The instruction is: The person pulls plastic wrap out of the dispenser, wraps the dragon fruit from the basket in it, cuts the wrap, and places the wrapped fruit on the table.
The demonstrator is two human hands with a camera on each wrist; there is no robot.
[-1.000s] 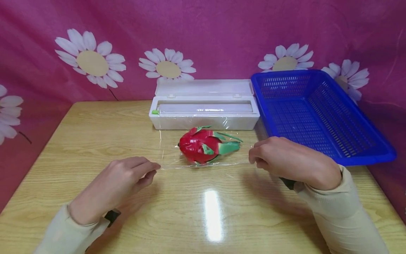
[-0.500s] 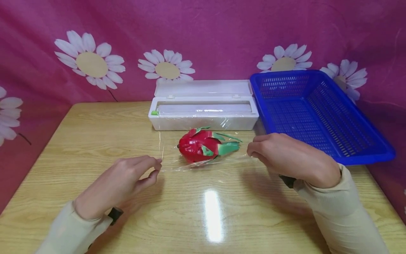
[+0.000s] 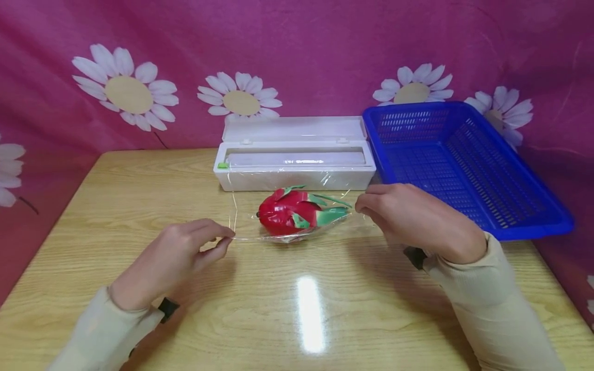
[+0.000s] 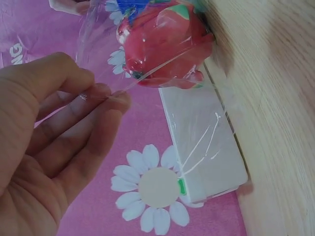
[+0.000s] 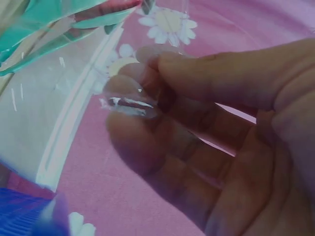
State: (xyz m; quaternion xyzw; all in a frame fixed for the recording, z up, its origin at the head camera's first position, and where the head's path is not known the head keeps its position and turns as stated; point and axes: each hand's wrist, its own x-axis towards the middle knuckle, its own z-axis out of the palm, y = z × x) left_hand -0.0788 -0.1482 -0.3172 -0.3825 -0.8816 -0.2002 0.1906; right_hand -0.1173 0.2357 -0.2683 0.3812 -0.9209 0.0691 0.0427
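Because the fruit is my reference, I start with the red dragon fruit [image 3: 287,212], lying on its side on the bench [image 3: 241,319] with its green leaf tips toward the right hand [image 3: 415,221]. To the near left of the fruit, the left hand [image 3: 174,257] pinches one corner of the clear film [image 3: 260,238] between thumb and fingers. Near the fruit's leafy end, the right hand pinches another part of that film, slightly bunched at the fingertips. The edge between them runs along the fruit's near side; I cannot tell whether film also passes beneath it. Beyond the fruit sits the white dispenser box [image 3: 297,129], lid up, with its roll [image 3: 297,159] inside and film seeming to reach back to it. Behind and to the right of the fruit is the blue basket [image 3: 533,232].

I judge the step in hand to be wrapping, with the near edge being positioned. As I see it, the next move calls for lifting both corners evenly and folding that edge over the fruit, minding the leaf tips, which could snag.
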